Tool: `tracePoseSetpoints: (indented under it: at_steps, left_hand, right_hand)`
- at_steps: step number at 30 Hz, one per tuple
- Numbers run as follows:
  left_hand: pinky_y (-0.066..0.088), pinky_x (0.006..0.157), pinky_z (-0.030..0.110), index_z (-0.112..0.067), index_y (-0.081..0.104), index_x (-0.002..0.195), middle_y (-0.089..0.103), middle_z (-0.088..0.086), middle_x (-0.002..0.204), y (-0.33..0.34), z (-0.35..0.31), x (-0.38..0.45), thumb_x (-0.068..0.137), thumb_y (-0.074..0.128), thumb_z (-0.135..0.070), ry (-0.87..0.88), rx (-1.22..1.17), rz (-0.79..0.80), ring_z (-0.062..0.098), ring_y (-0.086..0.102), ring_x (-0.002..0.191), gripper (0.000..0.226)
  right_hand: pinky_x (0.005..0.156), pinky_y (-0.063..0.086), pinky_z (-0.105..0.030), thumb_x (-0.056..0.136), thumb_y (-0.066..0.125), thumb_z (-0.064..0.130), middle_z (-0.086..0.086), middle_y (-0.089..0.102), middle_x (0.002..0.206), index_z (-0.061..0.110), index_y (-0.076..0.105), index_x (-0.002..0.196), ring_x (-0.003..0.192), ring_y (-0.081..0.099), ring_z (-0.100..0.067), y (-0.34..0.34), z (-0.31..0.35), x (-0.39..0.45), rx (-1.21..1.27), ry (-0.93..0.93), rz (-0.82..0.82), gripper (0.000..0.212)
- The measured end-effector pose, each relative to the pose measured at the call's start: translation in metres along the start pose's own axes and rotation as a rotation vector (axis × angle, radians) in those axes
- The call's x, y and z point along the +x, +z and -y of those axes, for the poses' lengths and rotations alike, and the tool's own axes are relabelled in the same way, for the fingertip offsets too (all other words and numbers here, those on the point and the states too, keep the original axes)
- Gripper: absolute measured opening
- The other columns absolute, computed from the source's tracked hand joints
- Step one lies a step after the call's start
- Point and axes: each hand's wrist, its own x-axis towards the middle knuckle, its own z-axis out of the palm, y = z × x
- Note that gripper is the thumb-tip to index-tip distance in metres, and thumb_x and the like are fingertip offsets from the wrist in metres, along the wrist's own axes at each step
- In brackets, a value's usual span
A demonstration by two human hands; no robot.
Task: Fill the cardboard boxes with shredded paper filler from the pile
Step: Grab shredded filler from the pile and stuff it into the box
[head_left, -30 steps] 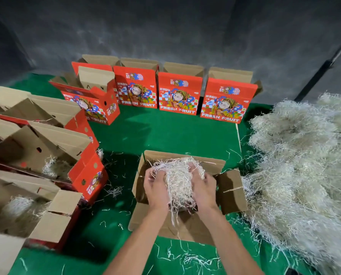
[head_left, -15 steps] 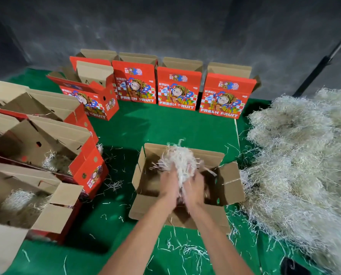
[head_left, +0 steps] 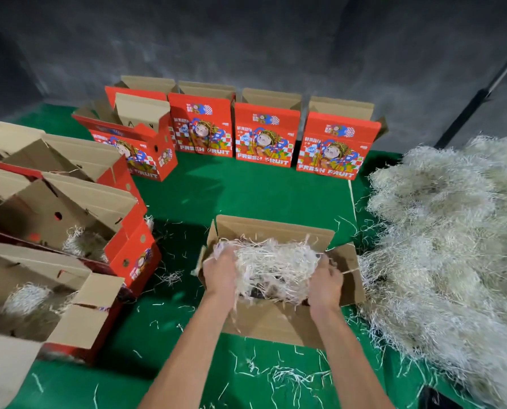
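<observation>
Both my hands are working inside the open cardboard box (head_left: 272, 231) sitting on the green mat (head_left: 246, 196) right in front of me. My left hand (head_left: 219, 273) is gripping the left end of a wad of shredded paper (head_left: 272, 270), fingers curled into the strands. My right hand (head_left: 326, 283) is clutching the right end the same way. The wad is stretching wide between them, filling most of the box mouth, level with its rim.

The big pile of shredded paper (head_left: 447, 237) is lying just to the right, its edge touching the box's right flap. Loose strands (head_left: 281, 376) are littering the mat near my forearms.

Four red fruit boxes (head_left: 265, 137) are standing upright in a row at the back. More open boxes (head_left: 78, 214) are crowding the left side, some holding a little filler.
</observation>
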Motion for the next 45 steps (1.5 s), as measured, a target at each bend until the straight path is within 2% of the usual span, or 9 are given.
tracePoseSetpoints:
  at_steps: [7,12,18,22,25,28,34,40,45]
  left_hand:
    - [0.05,0.091,0.033,-0.03,0.052,0.126,0.059,-0.011,0.115,0.037,0.023,-0.038,0.091,0.051,-0.065,0.008,0.043,0.247,0.011,0.057,0.106,0.049]
    - [0.037,0.109,0.044,-0.032,0.047,0.135,0.055,0.001,0.136,0.024,0.004,-0.016,0.09,0.059,-0.056,0.044,0.148,0.339,0.019,0.056,0.117,0.053]
    - [0.023,0.117,0.047,-0.035,0.062,0.102,0.049,-0.001,0.142,0.02,-0.004,-0.009,0.098,0.055,-0.036,-0.023,0.045,0.313,0.025,0.041,0.139,0.007]
    - [0.019,0.118,0.048,-0.021,0.042,0.145,0.04,0.0,0.152,0.021,0.002,-0.011,0.097,0.057,-0.036,-0.07,-0.013,0.327,0.025,0.035,0.143,0.053]
    - [0.021,0.116,0.054,-0.029,0.052,0.136,0.042,-0.001,0.151,0.008,-0.002,-0.007,0.091,0.064,-0.039,-0.087,-0.06,0.266,0.026,0.036,0.141,0.048]
    - [0.03,0.112,0.054,-0.026,0.057,0.128,0.05,-0.003,0.14,0.002,-0.006,0.002,0.087,0.067,-0.04,-0.084,-0.079,0.255,0.025,0.044,0.133,0.045]
    - [0.056,0.087,0.047,-0.005,0.059,0.123,0.063,0.011,0.111,0.028,0.004,-0.012,0.091,0.062,-0.035,-0.006,0.086,0.19,0.026,0.063,0.095,0.044]
    - [0.041,0.045,0.022,-0.022,0.057,0.092,0.048,-0.007,0.068,0.033,0.002,-0.01,0.092,0.06,-0.034,0.028,0.089,0.129,0.007,0.044,0.053,0.013]
    - [0.052,0.067,0.032,-0.004,0.062,0.117,0.059,0.001,0.079,0.006,-0.019,0.019,0.094,0.059,-0.026,0.104,-0.025,-0.011,0.017,0.054,0.066,0.032]
  right_hand:
    - [0.102,0.041,-0.026,0.102,0.051,0.025,0.01,0.06,0.129,0.026,0.056,0.131,0.113,0.055,-0.004,0.044,-0.009,-0.035,-0.069,-0.293,0.156,0.029]
    - [0.042,0.033,-0.024,0.101,0.051,0.027,0.013,0.046,0.052,0.016,0.055,0.076,0.045,0.036,-0.007,0.034,-0.001,-0.02,-0.061,-0.223,0.156,0.027]
    - [0.053,0.038,-0.023,0.095,0.061,0.046,0.011,0.031,0.046,0.012,0.054,0.088,0.043,0.025,-0.006,0.028,0.007,-0.005,0.025,-0.02,0.174,0.035]
    - [0.056,0.017,-0.029,0.096,0.064,0.036,0.01,0.04,0.047,0.023,0.059,0.091,0.046,0.034,-0.005,0.024,0.0,0.0,0.039,0.009,0.152,0.015]
    - [0.076,0.03,-0.034,0.098,0.061,0.03,-0.019,0.056,0.063,0.021,0.059,0.11,0.057,0.067,-0.022,0.011,0.002,0.004,-0.022,0.005,0.139,0.015]
    - [0.054,0.047,-0.025,0.099,0.056,0.037,0.004,0.042,0.049,0.022,0.047,0.139,0.042,0.039,-0.007,-0.005,0.001,0.015,-0.044,-0.054,0.119,0.044]
    - [0.039,0.031,-0.021,0.084,0.037,0.074,0.005,0.042,0.048,0.013,0.054,0.073,0.038,0.034,-0.007,0.008,0.006,-0.01,-0.114,-0.272,0.181,0.064]
    - [0.073,0.031,-0.023,0.096,0.048,0.048,-0.008,0.068,0.068,-0.004,0.057,0.081,0.064,0.064,-0.033,0.01,0.003,-0.009,0.039,-0.139,0.197,0.055]
    - [0.036,0.032,-0.018,0.103,0.05,0.022,0.001,0.057,0.063,0.008,0.066,0.107,0.04,0.042,-0.007,-0.022,0.01,0.016,-0.01,-0.1,-0.008,0.022]
